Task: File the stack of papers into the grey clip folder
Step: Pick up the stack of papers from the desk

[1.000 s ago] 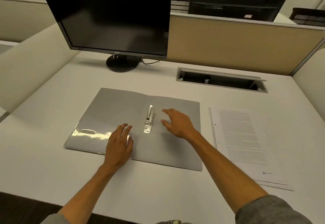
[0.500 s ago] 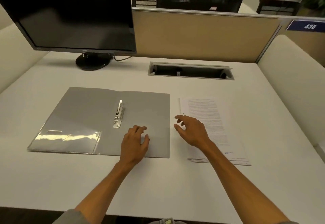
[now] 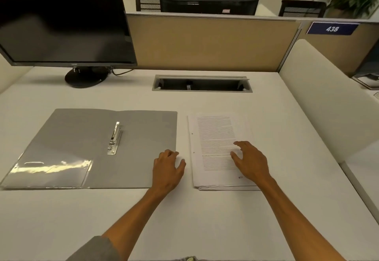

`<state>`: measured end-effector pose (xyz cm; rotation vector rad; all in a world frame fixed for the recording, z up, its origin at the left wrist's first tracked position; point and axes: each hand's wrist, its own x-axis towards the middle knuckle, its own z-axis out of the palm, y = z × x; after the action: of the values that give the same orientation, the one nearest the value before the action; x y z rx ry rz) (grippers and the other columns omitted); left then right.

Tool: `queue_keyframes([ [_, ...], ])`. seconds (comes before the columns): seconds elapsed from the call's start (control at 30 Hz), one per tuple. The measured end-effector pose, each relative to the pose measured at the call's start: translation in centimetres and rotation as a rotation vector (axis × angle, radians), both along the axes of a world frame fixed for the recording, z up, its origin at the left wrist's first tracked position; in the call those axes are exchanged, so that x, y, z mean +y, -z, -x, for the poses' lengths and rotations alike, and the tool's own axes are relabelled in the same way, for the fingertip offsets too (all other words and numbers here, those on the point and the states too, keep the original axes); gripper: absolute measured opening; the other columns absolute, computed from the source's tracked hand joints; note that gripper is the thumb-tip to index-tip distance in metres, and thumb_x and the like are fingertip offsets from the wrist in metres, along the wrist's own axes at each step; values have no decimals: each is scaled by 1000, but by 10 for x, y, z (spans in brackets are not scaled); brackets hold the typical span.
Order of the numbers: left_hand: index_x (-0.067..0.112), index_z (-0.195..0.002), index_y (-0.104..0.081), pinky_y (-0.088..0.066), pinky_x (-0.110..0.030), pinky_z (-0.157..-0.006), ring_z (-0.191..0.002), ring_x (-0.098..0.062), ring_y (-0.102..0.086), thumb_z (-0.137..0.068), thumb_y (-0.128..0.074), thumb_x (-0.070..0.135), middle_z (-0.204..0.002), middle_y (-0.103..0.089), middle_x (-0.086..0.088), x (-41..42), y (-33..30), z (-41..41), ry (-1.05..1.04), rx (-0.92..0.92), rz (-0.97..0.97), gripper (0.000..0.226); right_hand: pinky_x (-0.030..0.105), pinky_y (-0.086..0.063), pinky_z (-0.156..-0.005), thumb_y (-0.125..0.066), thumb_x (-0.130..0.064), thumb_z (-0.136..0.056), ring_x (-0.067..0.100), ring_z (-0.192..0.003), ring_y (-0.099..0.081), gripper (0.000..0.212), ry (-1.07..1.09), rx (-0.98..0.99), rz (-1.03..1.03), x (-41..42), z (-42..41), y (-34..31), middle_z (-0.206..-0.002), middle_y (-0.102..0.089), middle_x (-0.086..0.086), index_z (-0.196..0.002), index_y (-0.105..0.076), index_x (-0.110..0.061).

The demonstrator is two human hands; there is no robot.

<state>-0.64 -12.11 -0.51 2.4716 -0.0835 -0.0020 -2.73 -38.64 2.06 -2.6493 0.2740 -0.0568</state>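
The grey clip folder (image 3: 82, 139) lies open and flat on the white desk, its metal clip (image 3: 114, 138) along the spine and a clear plastic pocket (image 3: 49, 171) at its lower left. Just right of it lies the stack of printed, hole-punched papers (image 3: 217, 135). My left hand (image 3: 167, 170) rests at the folder's lower right corner, fingers loosely curled, holding nothing. My right hand (image 3: 249, 161) hovers over the lower half of the papers with fingers spread, holding nothing.
A black monitor (image 3: 61, 18) on a round stand (image 3: 86, 77) fills the back left. An open cable slot (image 3: 202, 84) sits at the back centre before a tan partition (image 3: 205, 43). A white side panel (image 3: 328, 100) borders the desk's right edge.
Both hands moved rightward: the left from the folder's middle to its right corner, the right from the folder onto the papers. My view turned right as well.
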Motion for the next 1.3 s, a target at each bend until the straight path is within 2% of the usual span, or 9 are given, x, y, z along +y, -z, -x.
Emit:
queue_keyframes([
  [0.1, 12, -126, -57, -37, -38, -100, -116, -23, -49, -90, -49, 48, -124, -57, -5, -13, -1, -6, -18, 33, -50, 51, 44, -38, -106, -51, -42, -93, 26, -129, -46, 55, 96, 59, 51, -14, 4, 1, -146, -44, 5, -139, -45, -14],
  [0.23, 15, -127, -54, -34, -41, -102, -121, -24, -44, -82, -48, 65, -129, -51, -6, -33, 0, -9, -3, 87, -152, 67, 44, -35, -102, -50, -51, -90, 30, -131, -40, 65, 228, 148, 121, -22, 6, 2, -148, -38, 10, -139, -42, -8],
  [0.33, 18, -127, -52, -34, -40, -101, -122, -23, -41, -73, -50, 76, -130, -49, -4, -43, 2, -7, -26, 121, -179, 80, 43, -38, -94, -49, -60, -86, 31, -124, -44, 69, 288, 182, 151, -22, 7, 4, -139, -45, 12, -129, -50, -5],
  [0.47, 18, -124, -52, -34, -37, -98, -119, -22, -41, -67, -54, 78, -127, -50, -3, -51, 4, -4, -62, 94, -180, 83, 42, -40, -88, -52, -64, -82, 30, -115, -48, 68, 331, 175, 184, -18, 7, 5, -126, -51, 11, -116, -57, -5],
  [0.73, 19, -131, -46, -32, -39, -102, -123, -22, -39, -69, -61, 71, -132, -48, -3, -62, 7, -4, -61, 112, -163, 83, 44, -43, -93, -65, -53, -79, 32, -118, -47, 67, 437, 193, -25, -13, -1, -2, -130, -47, 14, -121, -52, -3],
  [0.9, 19, -131, -46, -32, -38, -101, -123, -22, -38, -70, -62, 69, -131, -47, -3, -68, 8, -3, -60, 101, -172, 81, 46, -46, -91, -68, -46, -80, 36, -119, -49, 71, 448, 177, -158, -7, -5, -5, -130, -48, 18, -129, -42, -3],
  [1.07, 18, -130, -46, -32, -39, -102, -122, -22, -39, -70, -62, 68, -130, -47, -3, -73, 9, -1, -65, 91, -164, 79, 42, -46, -87, -70, -43, -80, 38, -113, -55, 72, 429, 153, -226, -5, -12, -8, -127, -54, 19, -129, -36, -3],
  [1.23, 19, -129, -45, -32, -39, -102, -121, -22, -40, -71, -61, 68, -130, -47, -3, -75, 9, -1, -64, 89, -165, 78, 34, -42, -76, -74, -38, -78, 35, -107, -58, 66, 469, 154, -383, -16, -21, -8, -122, -58, 17, -123, -39, -6],
  [1.3, 19, -129, -45, -32, -39, -102, -121, -22, -39, -71, -60, 68, -130, -47, -2, -75, 9, 0, -65, 86, -172, 78, 33, -41, -77, -75, -37, -77, 33, -108, -58, 64, 492, 159, -453, -20, -25, -8, -123, -59, 15, -123, -42, -8],
])
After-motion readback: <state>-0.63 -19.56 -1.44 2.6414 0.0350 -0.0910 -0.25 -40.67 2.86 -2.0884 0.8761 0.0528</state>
